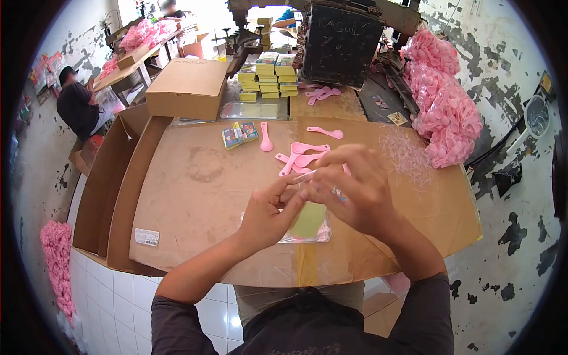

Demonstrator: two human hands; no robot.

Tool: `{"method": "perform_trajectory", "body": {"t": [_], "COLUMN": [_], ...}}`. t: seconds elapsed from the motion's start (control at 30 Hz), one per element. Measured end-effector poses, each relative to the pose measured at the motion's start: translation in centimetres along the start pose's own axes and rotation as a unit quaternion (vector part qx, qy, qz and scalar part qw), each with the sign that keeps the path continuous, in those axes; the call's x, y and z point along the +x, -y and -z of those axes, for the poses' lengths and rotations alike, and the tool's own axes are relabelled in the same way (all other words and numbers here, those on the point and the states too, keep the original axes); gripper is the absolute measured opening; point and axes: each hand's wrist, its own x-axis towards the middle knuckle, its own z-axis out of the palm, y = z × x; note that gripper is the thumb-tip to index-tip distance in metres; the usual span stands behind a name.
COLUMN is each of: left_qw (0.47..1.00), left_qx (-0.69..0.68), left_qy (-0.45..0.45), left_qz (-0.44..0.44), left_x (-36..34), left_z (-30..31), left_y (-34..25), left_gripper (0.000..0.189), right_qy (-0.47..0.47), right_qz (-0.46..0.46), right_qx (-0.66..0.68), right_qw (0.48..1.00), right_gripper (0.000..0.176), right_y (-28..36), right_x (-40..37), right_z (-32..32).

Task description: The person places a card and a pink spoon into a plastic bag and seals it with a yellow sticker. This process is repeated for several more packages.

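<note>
My left hand [266,213] is closed, thumb and forefinger pinching the upper edge of a clear plastic bag [324,234] with a light green card [309,220] showing in it. Close against it, my right hand [355,192] is also closed, its fingertips at a thin whitish strip [305,176] between the hands. What exactly the right fingertips grip is partly hidden. Just beyond the hands lies a loose heap of pink plastic scoops [302,155]. Two more pink scoops, one upright in view [266,137] and one sideways [325,132], lie farther back beside a banded card pack [240,136].
Clear strips [407,157] lie scattered at right, near a tall pile of pink scoops [441,100]. Stacked card packs [269,74], a closed carton [186,86] and a black machine [340,44] stand behind. An open carton [112,183] borders the left. Another person [80,106] sits far left.
</note>
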Motion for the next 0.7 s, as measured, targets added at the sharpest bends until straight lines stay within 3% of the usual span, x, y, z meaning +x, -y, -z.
{"method": "perform_trajectory", "body": {"t": [0.07,0.27,0.37,0.57,0.7], "left_qw": [0.997,0.999,0.999,0.977,0.91], "left_qx": [0.066,0.004,0.03,0.201,0.394], "left_qy": [0.001,-0.049,0.014,0.023,0.006], "left_qz": [-0.025,0.004,0.038,-0.067,-0.131], "left_x": [-0.4,-0.2,0.0,-0.5,-0.6], "left_z": [0.1,-0.7,-0.1,-0.4,-0.7], "left_y": [0.3,-0.2,-0.2,-0.6,0.2], "left_gripper": [0.043,0.052,0.051,0.053,0.049], "right_qy": [0.039,-0.026,0.006,0.028,0.059], "right_qz": [0.012,0.024,0.027,0.065,0.095], "right_qx": [-0.039,-0.05,-0.06,-0.126,-0.178], "right_qw": [0.998,0.998,0.998,0.99,0.978], "right_gripper": [0.025,0.021,0.021,0.019,0.02], "right_y": [0.9,0.0,0.1,0.4,0.0], "right_x": [-0.2,-0.2,-0.3,-0.4,-1.0], "right_z": [-0.2,-0.7,-0.9,-1.2,-1.6]}}
